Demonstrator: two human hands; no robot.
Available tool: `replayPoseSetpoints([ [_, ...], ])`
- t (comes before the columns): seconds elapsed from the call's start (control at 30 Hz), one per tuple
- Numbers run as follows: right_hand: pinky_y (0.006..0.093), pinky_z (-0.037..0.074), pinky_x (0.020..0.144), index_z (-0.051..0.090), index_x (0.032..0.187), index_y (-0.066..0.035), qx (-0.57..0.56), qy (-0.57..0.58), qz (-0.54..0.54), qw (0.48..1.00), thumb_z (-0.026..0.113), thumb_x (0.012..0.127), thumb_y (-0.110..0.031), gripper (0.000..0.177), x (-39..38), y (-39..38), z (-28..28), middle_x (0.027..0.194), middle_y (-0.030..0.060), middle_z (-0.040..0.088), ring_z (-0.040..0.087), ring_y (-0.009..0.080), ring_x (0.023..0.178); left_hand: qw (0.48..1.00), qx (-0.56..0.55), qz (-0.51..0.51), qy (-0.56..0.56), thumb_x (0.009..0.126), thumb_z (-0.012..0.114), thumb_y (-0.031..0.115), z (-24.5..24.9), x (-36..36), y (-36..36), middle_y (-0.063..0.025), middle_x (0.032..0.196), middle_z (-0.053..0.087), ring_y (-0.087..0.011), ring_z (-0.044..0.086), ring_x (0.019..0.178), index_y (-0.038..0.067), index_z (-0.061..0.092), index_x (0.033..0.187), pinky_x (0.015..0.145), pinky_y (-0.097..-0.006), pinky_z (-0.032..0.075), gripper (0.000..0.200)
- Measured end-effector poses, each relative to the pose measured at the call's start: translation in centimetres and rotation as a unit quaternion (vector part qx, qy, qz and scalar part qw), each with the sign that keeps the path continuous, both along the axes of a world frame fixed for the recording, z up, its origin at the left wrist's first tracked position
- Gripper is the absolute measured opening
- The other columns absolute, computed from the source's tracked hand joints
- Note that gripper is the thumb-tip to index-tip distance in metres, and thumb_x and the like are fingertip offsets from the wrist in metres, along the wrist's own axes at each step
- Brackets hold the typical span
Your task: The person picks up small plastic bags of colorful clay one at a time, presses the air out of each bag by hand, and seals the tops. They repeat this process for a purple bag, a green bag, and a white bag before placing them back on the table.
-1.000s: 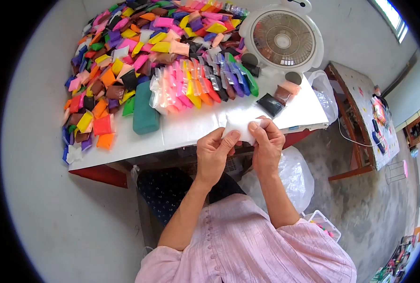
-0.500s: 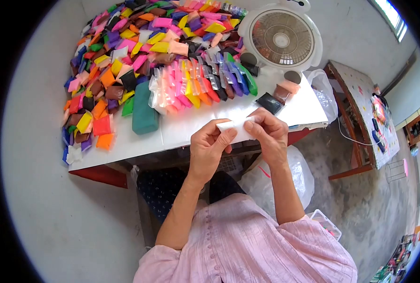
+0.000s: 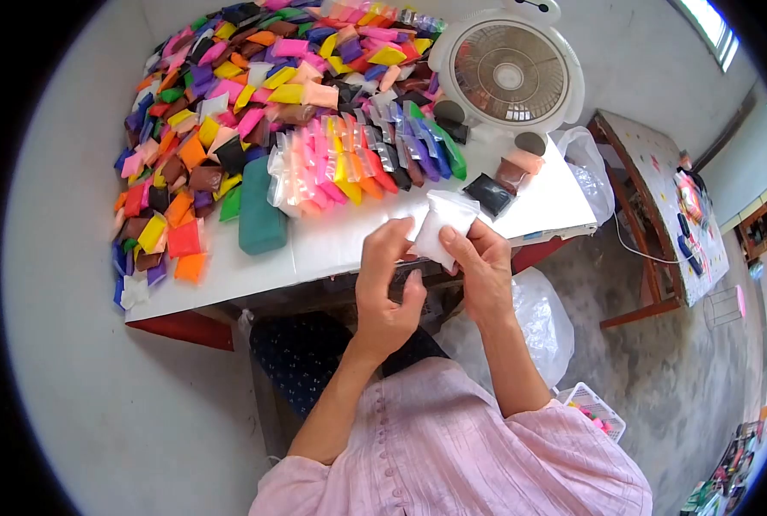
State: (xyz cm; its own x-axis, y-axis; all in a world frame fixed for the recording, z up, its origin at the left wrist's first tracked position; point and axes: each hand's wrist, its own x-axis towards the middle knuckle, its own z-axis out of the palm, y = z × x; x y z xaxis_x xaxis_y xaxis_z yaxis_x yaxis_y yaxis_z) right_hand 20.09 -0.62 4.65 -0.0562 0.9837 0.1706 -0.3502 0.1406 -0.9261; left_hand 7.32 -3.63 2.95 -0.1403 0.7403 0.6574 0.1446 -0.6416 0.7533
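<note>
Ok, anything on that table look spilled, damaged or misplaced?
Nothing spilled or torn shows. A black packet and a brown packet lie apart from the coloured heap, by the fan. Left hand and right hand hold the white packet.

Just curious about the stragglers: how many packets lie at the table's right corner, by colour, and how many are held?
Black packet: 1
Brown packet: 1
Peach packet: 1
White packet, in the right hand, left hand at it: 1
Total: 4

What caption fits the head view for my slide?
Left hand and right hand hold a white packet over a table heaped with coloured packets, beside a fan.
</note>
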Motion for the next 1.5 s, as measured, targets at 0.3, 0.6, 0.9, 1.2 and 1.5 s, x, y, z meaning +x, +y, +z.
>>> replayPoseSetpoints([
  [0.3, 0.0193, 0.043, 0.064, 0.069, 0.103, 0.001, 0.096, -0.054, -0.019, 0.994, 0.070, 0.088, -0.012, 0.020, -0.4, 0.2, -1.8, 0.090, 0.0002, 0.062, 0.054, 0.0046, 0.074, 0.949, -0.196, -0.144, -0.199, 0.092, 0.065, 0.007, -0.8, -0.3, 0.6, -0.0069, 0.097, 0.068, -0.0113, 0.062, 0.076, -0.004, 0.063, 0.112, 0.071, -0.0246, 0.052, 0.023],
  [0.6, 0.0175, 0.040, 0.065, 0.069, 0.106, 0.004, 0.183, -0.048, -0.096, 0.977, 0.068, 0.089, -0.006, 0.020, -0.6, -0.1, -0.9, 0.096, 0.0028, 0.057, 0.052, 0.0055, 0.079, 0.930, -0.217, -0.166, -0.246, 0.090, 0.068, 0.006, -0.4, -0.1, 0.1, -0.0040, 0.091, 0.067, -0.0076, 0.059, 0.071, -0.001, 0.063, 0.105, 0.065, -0.0214, 0.050, 0.017],
  [0.9, 0.0173, 0.039, 0.058, 0.067, 0.092, 0.003, 0.176, -0.015, -0.117, 0.977, 0.069, 0.087, 0.001, 0.006, 0.2, -0.3, -1.2, 0.090, 0.0019, 0.058, 0.051, 0.0042, 0.070, 0.917, -0.226, -0.205, -0.255, 0.091, 0.066, 0.009, -0.7, -0.5, 0.5, -0.0040, 0.097, 0.066, -0.0082, 0.060, 0.077, -0.001, 0.060, 0.111, 0.066, -0.0219, 0.049, 0.022],
  [1.2, 0.0188, 0.041, 0.057, 0.068, 0.094, 0.000, 0.355, -0.167, -0.218, 0.894, 0.066, 0.086, 0.006, 0.010, -0.2, -0.5, -0.9, 0.089, 0.0059, 0.061, 0.053, 0.0063, 0.065, 0.914, -0.218, -0.218, -0.262, 0.093, 0.064, 0.008, -0.3, -0.6, 0.4, -0.0038, 0.103, 0.066, -0.0074, 0.062, 0.086, -0.001, 0.058, 0.116, 0.073, -0.0222, 0.052, 0.026],
  [1.5, 0.0205, 0.043, 0.057, 0.069, 0.092, 0.004, 0.139, -0.011, -0.058, 0.989, 0.065, 0.089, -0.001, 0.008, 0.1, -1.4, -0.4, 0.090, 0.0066, 0.063, 0.055, 0.0086, 0.063, 0.944, -0.182, -0.181, -0.208, 0.092, 0.065, 0.006, -0.4, -1.3, -0.1, -0.0038, 0.106, 0.063, -0.0095, 0.058, 0.096, -0.002, 0.058, 0.118, 0.086, -0.0246, 0.048, 0.027],
])
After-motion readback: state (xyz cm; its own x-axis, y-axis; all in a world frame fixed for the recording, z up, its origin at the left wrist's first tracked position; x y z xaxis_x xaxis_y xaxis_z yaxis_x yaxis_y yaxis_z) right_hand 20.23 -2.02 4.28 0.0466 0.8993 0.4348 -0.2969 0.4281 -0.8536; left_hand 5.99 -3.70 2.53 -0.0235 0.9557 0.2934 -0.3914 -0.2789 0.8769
